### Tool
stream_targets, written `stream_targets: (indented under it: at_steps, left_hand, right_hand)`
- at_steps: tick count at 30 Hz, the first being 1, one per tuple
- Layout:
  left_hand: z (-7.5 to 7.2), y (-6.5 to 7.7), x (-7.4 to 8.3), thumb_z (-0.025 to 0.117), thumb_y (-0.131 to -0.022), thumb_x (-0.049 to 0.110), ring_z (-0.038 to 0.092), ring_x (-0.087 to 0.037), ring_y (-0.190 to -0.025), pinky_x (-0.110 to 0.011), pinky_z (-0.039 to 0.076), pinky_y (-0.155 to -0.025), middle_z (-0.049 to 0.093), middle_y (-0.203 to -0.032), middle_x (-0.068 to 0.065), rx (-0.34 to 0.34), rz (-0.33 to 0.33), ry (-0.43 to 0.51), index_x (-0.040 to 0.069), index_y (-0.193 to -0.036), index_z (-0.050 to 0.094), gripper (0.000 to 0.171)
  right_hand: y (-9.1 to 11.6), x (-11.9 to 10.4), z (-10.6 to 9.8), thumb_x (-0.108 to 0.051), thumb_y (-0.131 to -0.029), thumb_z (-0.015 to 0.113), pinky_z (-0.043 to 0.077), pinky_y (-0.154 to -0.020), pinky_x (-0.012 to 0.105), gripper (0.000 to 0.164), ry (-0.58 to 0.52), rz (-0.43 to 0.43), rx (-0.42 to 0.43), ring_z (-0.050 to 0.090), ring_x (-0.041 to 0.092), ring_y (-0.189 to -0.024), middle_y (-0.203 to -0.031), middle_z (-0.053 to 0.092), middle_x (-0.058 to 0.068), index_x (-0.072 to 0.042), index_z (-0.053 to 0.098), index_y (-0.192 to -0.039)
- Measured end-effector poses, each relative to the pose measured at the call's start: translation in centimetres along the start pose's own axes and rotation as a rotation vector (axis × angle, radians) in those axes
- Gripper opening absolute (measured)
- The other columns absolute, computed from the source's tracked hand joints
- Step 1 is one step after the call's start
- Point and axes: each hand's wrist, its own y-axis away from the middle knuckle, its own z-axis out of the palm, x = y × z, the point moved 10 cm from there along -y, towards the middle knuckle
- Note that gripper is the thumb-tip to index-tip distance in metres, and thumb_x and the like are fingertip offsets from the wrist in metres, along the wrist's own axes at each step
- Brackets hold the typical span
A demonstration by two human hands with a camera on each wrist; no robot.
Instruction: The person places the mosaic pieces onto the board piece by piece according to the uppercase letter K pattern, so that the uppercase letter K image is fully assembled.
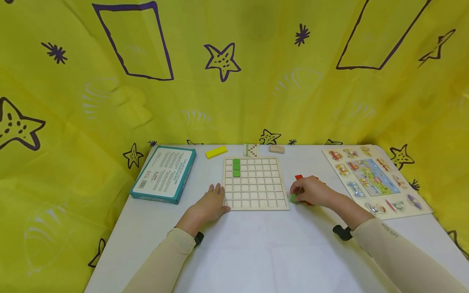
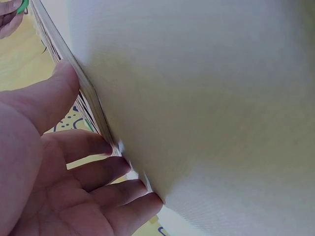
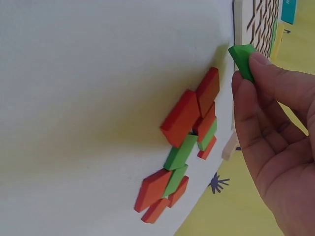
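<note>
A wooden grid board lies on the table in front of me, with green square tiles set in its second column near the far edge. My left hand rests at the board's near left corner; in the left wrist view its thumb and fingers touch the board's edge. Between thumb and fingers my right hand pinches a green tile, just right of the board. Beneath and beside that hand lie loose red tiles and green tiles, partly hidden by it in the head view.
Behind the board are a yellow block, a small pattern card and a plain wooden block. A teal box lies at left, a picture puzzle board at right. A yellow patterned curtain borders the table.
</note>
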Motion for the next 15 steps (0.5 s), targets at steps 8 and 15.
stream_targets:
  at_steps: [8, 15]
  left_hand:
    - [0.1, 0.1, -0.1, 0.061, -0.1, 0.039, 0.016, -0.042, -0.15, -0.049, 0.025, -0.119, 0.02, -0.163, -0.025, -0.018, -0.02, 0.006, -0.008, -0.154, 0.028, 0.079]
    - [-0.1, 0.1, 0.0, 0.06, -0.101, 0.039, 0.016, -0.042, -0.15, -0.049, 0.025, -0.119, 0.02, -0.162, -0.025, -0.013, -0.012, -0.012, -0.008, -0.154, 0.028, 0.078]
  right_hand:
    - [-0.8, -0.4, -1.1, -0.003, -0.086, 0.078, 0.052, -0.071, 0.032, 0.009, 0.007, -0.001, 0.023, 0.058, 0.015, -0.078, -0.089, 0.07, -0.002, -0.01, 0.077, -0.091]
    - [-1.9, -1.3, -1.7, -0.003, -0.087, 0.078, 0.051, -0.062, 0.03, 0.009, -0.022, 0.017, 0.007, 0.056, 0.017, -0.07, -0.087, 0.068, 0.0, -0.011, 0.075, -0.09]
